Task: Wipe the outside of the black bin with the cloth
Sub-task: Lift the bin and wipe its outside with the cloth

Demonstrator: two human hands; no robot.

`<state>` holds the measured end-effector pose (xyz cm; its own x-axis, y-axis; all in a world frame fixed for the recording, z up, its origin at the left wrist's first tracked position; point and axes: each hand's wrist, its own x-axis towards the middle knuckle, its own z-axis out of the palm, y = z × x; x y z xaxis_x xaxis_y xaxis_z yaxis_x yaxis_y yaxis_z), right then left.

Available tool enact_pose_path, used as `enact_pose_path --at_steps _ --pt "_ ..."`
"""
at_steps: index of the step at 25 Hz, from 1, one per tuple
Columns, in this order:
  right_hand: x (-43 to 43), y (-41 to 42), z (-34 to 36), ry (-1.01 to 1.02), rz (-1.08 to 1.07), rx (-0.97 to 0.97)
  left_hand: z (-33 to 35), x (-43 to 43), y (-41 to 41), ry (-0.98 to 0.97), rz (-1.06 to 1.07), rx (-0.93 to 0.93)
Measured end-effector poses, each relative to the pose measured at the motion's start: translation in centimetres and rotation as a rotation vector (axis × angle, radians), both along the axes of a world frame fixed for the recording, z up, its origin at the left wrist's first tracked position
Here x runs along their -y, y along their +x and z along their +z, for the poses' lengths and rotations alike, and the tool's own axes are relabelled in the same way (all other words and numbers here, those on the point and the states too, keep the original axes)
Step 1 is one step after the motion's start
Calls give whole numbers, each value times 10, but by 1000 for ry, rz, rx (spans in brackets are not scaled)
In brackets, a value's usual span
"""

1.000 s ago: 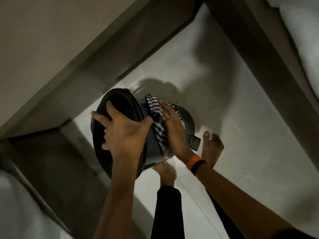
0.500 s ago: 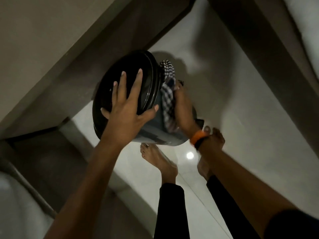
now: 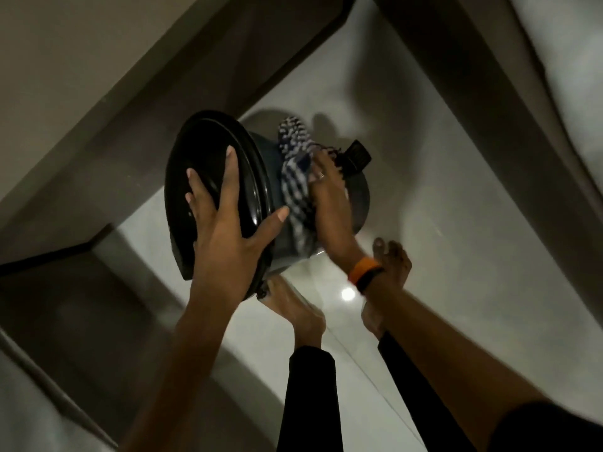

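The black bin (image 3: 270, 177) is held tipped on its side above the floor, its glossy round lid (image 3: 202, 171) facing left toward me. My left hand (image 3: 225, 230) spreads over the lid and its rim, gripping the bin. My right hand (image 3: 329, 203) presses a dark-and-white checked cloth (image 3: 295, 177) against the bin's grey-black side wall. The bin's foot pedal (image 3: 357, 156) sticks out past my right fingers. The underside of the bin is hidden.
Pale glossy floor tiles (image 3: 440, 256) lie below, with a light reflection between my bare feet (image 3: 300, 314). A dark baseboard and wall (image 3: 130, 102) run along the left, and another dark wall edge (image 3: 473, 93) along the upper right. An orange band is on my right wrist (image 3: 363, 270).
The bin went up off the floor and then came slightly lower and rightward, now showing the pedal. My right hand with the cloth slid along the side wall.
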<state>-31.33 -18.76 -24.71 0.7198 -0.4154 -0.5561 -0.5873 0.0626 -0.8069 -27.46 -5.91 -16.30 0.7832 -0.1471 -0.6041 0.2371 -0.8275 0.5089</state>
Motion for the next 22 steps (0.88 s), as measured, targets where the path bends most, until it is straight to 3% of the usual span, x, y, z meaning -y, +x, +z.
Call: enact_pose_path --at_steps 3,4,6,9,12,14,16,17,20,22 --pt "-40 -31 31 -53 156 148 -5 -6 13 -37 175 107" --pt "-34 -33 29 -45 83 99 -8 -13 15 -36 185 121" --pt "4 -25 -6 27 -133 -187 -12 -28 18 -34 123 75" --pt "42 -6 -35 -40 -190 -279 -12 -33 14 13 -36 -18" --pt "-8 -19 -15 8 -5 -38 -9 -13 12 -39 51 -55" --pt "-41 -28 21 -49 147 165 -9 -4 11 -45 105 -45" --pt "-38 -24 9 -144 169 282 -13 -2 14 -33 191 -34" --pt "-28 -16 -14 -184 105 244 -18 -5 17 -47 240 -22" --pt "31 10 -88 -51 -166 -158 -28 -19 26 -154 365 79" --pt "38 14 -91 71 -224 -195 -28 -21 23 -166 337 74"
